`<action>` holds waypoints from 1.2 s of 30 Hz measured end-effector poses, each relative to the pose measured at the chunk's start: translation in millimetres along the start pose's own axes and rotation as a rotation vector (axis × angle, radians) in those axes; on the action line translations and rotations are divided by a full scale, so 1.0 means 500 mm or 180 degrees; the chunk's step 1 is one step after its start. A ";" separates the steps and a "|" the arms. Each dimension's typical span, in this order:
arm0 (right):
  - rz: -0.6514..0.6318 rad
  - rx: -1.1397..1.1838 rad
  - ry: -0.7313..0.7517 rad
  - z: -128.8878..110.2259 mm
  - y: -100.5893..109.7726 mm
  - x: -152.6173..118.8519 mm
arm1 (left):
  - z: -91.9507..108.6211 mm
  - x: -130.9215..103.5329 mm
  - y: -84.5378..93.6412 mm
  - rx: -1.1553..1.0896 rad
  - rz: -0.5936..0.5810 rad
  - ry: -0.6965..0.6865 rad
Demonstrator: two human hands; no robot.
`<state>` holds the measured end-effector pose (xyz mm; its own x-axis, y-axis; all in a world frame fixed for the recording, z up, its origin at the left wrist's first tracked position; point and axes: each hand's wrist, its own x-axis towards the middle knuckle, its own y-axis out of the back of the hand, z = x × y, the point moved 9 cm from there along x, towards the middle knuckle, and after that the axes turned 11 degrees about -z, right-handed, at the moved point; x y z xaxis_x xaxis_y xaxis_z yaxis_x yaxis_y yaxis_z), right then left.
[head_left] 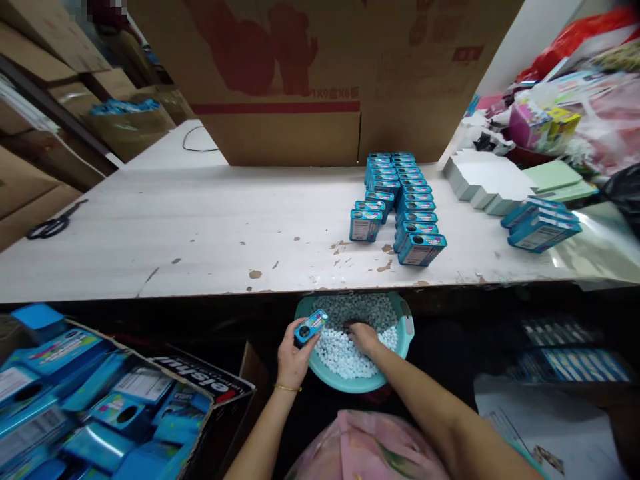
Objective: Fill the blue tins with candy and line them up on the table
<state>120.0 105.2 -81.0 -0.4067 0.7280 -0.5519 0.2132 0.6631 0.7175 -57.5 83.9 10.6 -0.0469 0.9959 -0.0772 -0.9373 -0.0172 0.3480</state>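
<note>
My left hand [294, 357] grips a small blue box [311, 326] with a round dark hole in its top, tilted over the left side of a turquoise basin [345, 384]. Small white pellets [345, 353] fill much of the basin. My right hand [364, 339] reaches into them near the middle; its fingertips are sunk in shadow, with something dark beside them, so their grip is hidden. On the white table [210, 227] beyond, similar blue boxes [419, 249] stand upright in two rows.
A carton of jumbled blue boxes [120, 407] sits at the lower left. A large cardboard box [300, 133] blocks the table's back. Scissors [55, 225] lie far left. White folded cartons [487, 177] and more blue boxes [543, 230] are at the right.
</note>
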 end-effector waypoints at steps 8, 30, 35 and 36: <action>0.0489 0.0720 0.0416 0.032 0.128 -0.088 | -0.003 -0.001 0.034 0.0049 0.0334 0.0096; 0.0797 -0.2014 0.0752 -0.198 0.275 -0.252 | 0.003 0.011 -0.108 0.0340 -0.0342 -0.0314; 0.0493 -0.1400 0.0094 -0.014 0.252 -0.199 | 0.002 0.009 -0.067 0.0303 -0.0224 -0.0151; 0.0391 -0.1205 -0.0071 0.023 0.229 -0.178 | 0.005 0.008 -0.055 0.0303 -0.0186 -0.0153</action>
<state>190.9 118.4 45.1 -0.3783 0.8042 -0.4585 -0.0853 0.4629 0.8823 -31.0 88.8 3.0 0.0256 0.9981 -0.0559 -0.9009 0.0473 0.4315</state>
